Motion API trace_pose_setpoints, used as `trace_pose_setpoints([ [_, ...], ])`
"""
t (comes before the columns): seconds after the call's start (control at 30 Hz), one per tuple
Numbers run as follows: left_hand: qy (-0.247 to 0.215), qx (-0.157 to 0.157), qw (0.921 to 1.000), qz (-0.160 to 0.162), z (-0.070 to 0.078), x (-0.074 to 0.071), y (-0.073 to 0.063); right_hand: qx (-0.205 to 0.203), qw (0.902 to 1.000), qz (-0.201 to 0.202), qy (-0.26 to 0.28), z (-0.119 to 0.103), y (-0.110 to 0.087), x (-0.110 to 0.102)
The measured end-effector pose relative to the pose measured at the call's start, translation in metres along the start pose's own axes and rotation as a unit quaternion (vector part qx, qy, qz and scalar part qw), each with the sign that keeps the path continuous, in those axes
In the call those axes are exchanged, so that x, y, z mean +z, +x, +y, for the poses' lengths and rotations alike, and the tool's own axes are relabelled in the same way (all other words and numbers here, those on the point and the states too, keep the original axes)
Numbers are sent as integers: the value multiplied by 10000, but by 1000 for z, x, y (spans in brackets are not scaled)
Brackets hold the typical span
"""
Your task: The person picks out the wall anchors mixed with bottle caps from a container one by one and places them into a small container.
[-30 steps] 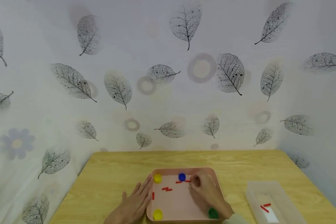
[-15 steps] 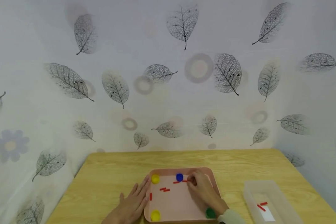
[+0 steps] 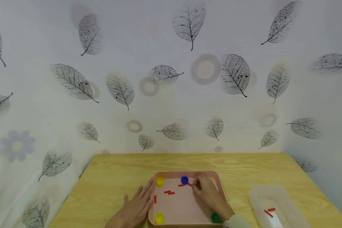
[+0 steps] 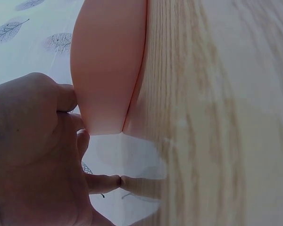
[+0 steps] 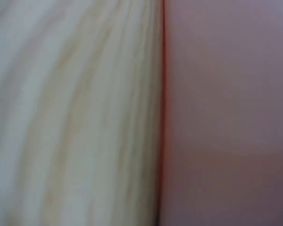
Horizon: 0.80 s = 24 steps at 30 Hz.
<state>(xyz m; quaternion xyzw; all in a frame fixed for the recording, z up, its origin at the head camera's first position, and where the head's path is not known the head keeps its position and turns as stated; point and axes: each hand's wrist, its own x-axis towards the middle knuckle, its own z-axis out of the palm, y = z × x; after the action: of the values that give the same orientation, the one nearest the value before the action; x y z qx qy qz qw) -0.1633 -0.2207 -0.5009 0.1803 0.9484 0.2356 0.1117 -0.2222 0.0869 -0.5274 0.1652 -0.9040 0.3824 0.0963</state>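
Note:
A shallow pink tray (image 3: 188, 207) lies on the wooden table, with round caps near its edges. My right hand (image 3: 208, 191) reaches over the tray's right half and pinches the end of a small red stick (image 3: 190, 184), just right of the blue cap (image 3: 184, 180). Another red stick (image 3: 181, 186) is just below that cap. My left hand (image 3: 136, 204) rests along the tray's left side, fingers extended; in the left wrist view this hand (image 4: 37, 150) touches the tray wall (image 4: 108, 70). The right wrist view holds only the tray's outer wall (image 5: 226, 113) and table.
Yellow caps sit at the tray's far left (image 3: 160, 181) and near left (image 3: 159, 218) corners; a green cap (image 3: 215, 218) is near right. Several more red sticks (image 3: 169, 192) lie leftward. On the right, a translucent box (image 3: 290, 202) contains two red sticks (image 3: 269, 213).
The red stick in my right hand has turned from nearly level to slanting, its left end now up toward the blue cap. My left hand has stayed at the tray's side.

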Motion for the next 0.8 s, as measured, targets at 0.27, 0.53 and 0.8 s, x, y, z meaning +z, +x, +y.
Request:
trace_pose_setpoints([
  [0.27, 11, -22, 10000, -93, 2, -2, 1, -71, 9996, 281, -50, -2, 0, -3],
  [0.53, -8, -32, 10000, -26, 1, 0, -1, -426, 9970, 643, 50, -11, -3, -6],
  [0.8, -10, 55, 10000, 6, 2, -1, -1, -276, 9973, 638, 225, -22, -12, -18],
])
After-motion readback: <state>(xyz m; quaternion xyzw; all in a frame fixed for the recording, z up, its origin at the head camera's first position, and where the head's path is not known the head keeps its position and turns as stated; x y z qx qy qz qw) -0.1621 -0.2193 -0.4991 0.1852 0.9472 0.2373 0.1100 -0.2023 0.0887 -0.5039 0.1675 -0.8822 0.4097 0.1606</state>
